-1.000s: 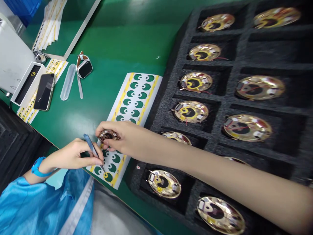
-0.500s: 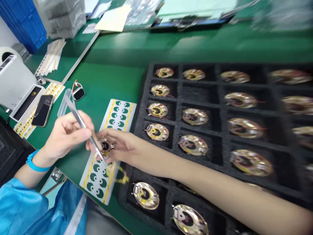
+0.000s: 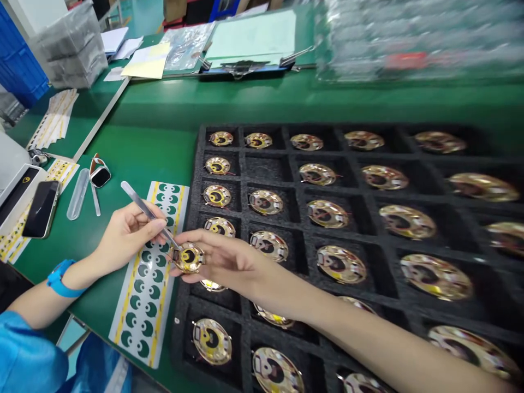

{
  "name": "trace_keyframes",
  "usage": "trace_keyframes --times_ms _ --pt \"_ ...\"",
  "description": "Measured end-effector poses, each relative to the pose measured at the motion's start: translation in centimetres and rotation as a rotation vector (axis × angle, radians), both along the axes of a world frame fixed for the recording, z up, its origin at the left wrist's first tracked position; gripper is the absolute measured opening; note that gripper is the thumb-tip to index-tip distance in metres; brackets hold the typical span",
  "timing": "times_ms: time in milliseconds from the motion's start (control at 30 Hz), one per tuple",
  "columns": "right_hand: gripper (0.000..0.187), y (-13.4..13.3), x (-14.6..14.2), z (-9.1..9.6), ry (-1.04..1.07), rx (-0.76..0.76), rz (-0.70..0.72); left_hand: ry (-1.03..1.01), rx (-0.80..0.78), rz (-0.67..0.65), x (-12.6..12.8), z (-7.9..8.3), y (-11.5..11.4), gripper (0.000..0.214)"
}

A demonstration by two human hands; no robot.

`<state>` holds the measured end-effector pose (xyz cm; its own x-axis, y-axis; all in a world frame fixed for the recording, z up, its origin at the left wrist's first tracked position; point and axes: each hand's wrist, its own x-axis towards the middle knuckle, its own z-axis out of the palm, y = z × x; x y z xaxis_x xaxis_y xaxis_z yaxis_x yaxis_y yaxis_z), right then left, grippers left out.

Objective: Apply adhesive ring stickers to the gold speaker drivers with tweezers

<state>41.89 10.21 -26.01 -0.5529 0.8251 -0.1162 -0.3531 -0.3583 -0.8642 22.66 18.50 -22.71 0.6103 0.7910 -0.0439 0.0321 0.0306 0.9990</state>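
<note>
My left hand [image 3: 133, 232] grips metal tweezers [image 3: 149, 212] like a pen, their tips touching or just over the top of a small round gold part [image 3: 189, 257]. That part, with a dark crescent opening and yellow on its face, is held at its edge by the fingers of my right hand [image 3: 223, 256]. Beneath my hands lies a white sheet [image 3: 141, 305] with yellow strips and rows of crescent cut-outs. The black foam tray [image 3: 262, 169], to the right, holds many similar gold parts, one per compartment; my right forearm crosses above it.
Left on the green table [image 3: 135, 147] are a phone [image 3: 42, 209], a smartwatch [image 3: 99, 173], a clear plastic case [image 3: 77, 194] and a white box [image 3: 18, 191]. Further back are a clipboard [image 3: 249, 46], papers [image 3: 147, 59] and clear plastic trays [image 3: 421, 41].
A yellow piece that hung near the tweezer tips is no longer there, and yellow shows on the gold part's face. The part is now turned more toward the camera. The view has shifted right.
</note>
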Motion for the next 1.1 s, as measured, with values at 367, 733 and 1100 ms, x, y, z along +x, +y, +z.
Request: trace_keyframes --times_ms 367,733,1100 --pt "0.03 -0.09 0.1 0.79 -0.052 0.002 0.018 0.051 0.008 -0.026 0.02 0.22 0.01 0.023" --pt "0.027 -0.21 0.02 0.46 -0.029 0.036 -0.008 0.05 0.047 -0.012 0.29 0.46 -0.31 0.014" --pt "0.029 -0.45 -0.03 0.45 -0.056 0.043 -0.027 0.084 0.137 -0.003 0.12 0.22 -0.55 0.011"
